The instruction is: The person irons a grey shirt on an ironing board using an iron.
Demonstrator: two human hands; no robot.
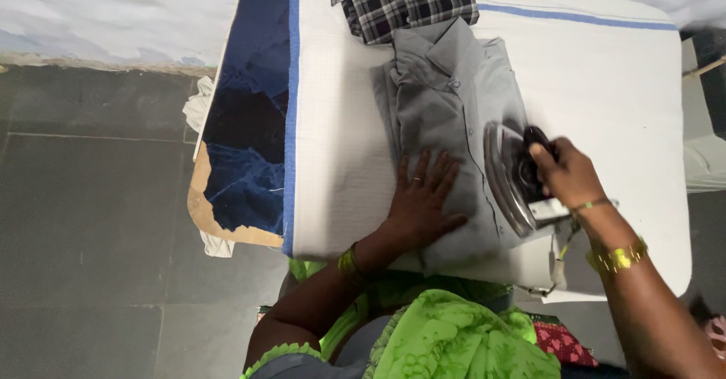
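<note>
A folded grey shirt lies collar-up on a white cloth with blue stripes that covers the table. My left hand presses flat on the shirt's lower part, fingers spread. My right hand grips the black handle of a metal clothes iron, which rests tilted on the shirt's right edge. Its cord hangs down near the table's front edge.
A folded dark checked garment lies at the far edge above the grey shirt. Dark blue cloth covers the table's left side over a worn board. A grey tiled floor lies to the left. Red patterned fabric sits below the table.
</note>
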